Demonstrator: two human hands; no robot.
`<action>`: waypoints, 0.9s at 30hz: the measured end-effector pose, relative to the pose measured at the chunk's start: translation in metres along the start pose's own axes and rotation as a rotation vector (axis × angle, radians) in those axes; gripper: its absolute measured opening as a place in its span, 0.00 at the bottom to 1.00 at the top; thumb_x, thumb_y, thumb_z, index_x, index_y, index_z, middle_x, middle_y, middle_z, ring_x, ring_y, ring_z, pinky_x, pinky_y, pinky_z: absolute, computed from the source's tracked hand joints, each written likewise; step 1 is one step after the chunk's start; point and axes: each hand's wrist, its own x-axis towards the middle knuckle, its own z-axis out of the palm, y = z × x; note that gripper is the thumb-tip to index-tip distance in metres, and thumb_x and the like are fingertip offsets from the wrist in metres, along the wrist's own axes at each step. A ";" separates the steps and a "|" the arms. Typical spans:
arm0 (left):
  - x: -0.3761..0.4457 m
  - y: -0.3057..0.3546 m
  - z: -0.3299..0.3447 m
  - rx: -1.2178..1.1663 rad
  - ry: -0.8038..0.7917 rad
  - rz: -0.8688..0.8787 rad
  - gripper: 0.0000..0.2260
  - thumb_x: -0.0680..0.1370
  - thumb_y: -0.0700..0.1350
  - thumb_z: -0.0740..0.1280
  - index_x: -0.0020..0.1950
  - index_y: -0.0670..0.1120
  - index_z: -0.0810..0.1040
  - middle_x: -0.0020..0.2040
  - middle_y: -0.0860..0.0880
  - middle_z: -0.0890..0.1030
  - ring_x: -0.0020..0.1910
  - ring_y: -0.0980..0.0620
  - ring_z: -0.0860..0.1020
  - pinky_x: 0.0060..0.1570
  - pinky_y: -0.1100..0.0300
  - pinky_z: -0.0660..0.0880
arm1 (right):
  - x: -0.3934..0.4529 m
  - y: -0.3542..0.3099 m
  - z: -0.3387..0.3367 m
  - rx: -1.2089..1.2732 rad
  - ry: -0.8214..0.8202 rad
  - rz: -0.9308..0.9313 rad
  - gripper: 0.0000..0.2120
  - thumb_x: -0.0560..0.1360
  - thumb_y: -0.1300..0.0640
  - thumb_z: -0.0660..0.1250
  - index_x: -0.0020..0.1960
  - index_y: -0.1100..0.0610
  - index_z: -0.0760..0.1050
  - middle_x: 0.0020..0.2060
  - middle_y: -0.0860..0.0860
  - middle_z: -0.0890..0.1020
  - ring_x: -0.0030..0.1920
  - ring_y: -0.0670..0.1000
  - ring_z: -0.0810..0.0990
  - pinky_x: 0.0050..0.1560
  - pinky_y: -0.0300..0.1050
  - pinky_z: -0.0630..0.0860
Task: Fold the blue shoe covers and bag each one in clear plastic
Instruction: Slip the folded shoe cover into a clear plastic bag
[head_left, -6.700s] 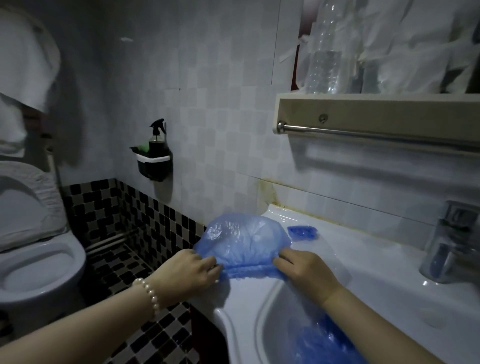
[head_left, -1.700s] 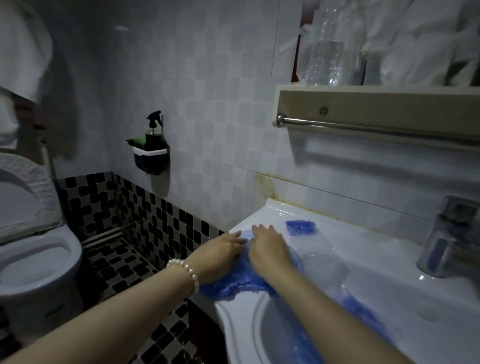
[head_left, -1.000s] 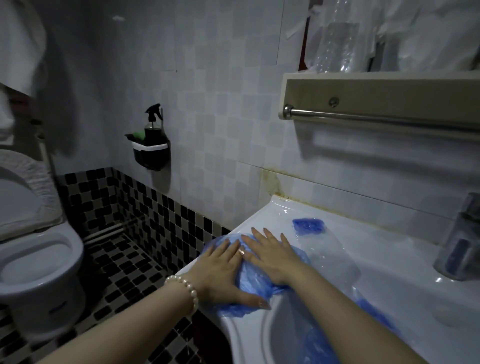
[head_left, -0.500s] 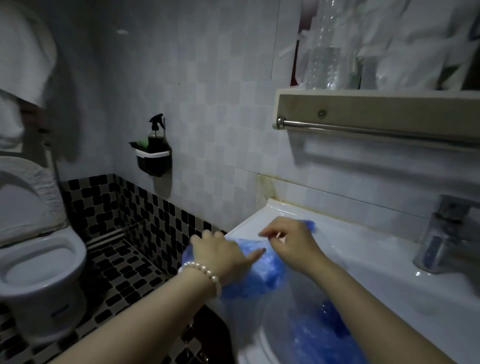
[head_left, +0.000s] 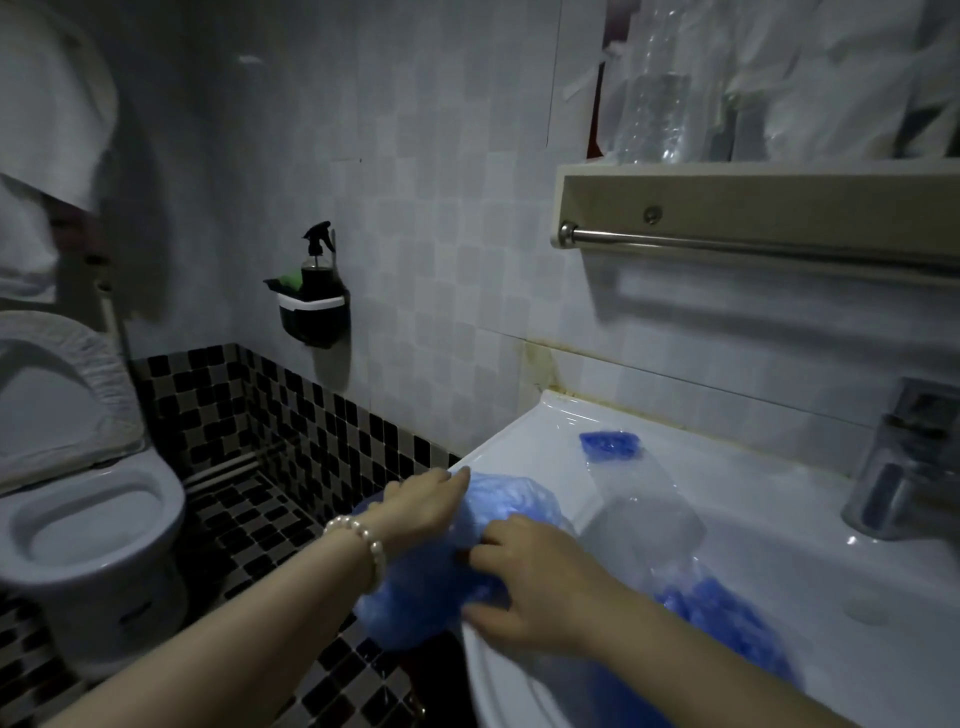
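A crumpled blue shoe cover (head_left: 498, 506) lies on the left rim of the white sink (head_left: 524, 434) and hangs partly over its edge. My left hand (head_left: 423, 506), with a pearl bracelet at the wrist, rests on the cover's left side with straight fingers. My right hand (head_left: 535, 577) is on the cover's near side, fingers bent into the plastic and thumb spread below. Behind them a small folded blue cover (head_left: 609, 446) sits at the far end of a clear plastic bag (head_left: 647, 519). More blue covers (head_left: 719, 608) lie in the basin.
A chrome tap (head_left: 901, 473) stands at the right. Above the sink a shelf with a metal towel rail (head_left: 753, 247) carries bottles and plastic. A black holder with a spray bottle (head_left: 313, 306) hangs on the tiled wall. A toilet (head_left: 78, 525) stands at the left.
My right hand has come down from the far edge onto the near part of the blue cover. My left hand has stretched further along the sink's rim over the cover.
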 end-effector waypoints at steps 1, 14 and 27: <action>-0.002 0.003 -0.005 -0.089 0.013 0.040 0.18 0.84 0.48 0.49 0.68 0.41 0.70 0.66 0.45 0.72 0.66 0.46 0.69 0.66 0.56 0.63 | 0.002 0.010 0.001 -0.018 -0.010 0.001 0.19 0.69 0.45 0.55 0.41 0.57 0.78 0.41 0.56 0.79 0.41 0.59 0.77 0.38 0.48 0.72; -0.018 -0.014 -0.030 0.437 -0.061 0.444 0.27 0.71 0.33 0.63 0.63 0.59 0.73 0.69 0.57 0.65 0.70 0.54 0.58 0.66 0.54 0.55 | -0.025 0.079 0.006 -0.063 0.231 0.033 0.28 0.59 0.66 0.69 0.59 0.54 0.79 0.52 0.51 0.81 0.50 0.51 0.79 0.51 0.42 0.75; -0.027 -0.044 -0.023 -0.297 -0.161 0.360 0.30 0.61 0.63 0.72 0.59 0.51 0.75 0.55 0.58 0.77 0.53 0.64 0.76 0.52 0.74 0.72 | -0.012 0.079 -0.002 0.742 0.154 0.538 0.09 0.74 0.67 0.61 0.49 0.70 0.78 0.41 0.69 0.78 0.41 0.52 0.72 0.44 0.47 0.73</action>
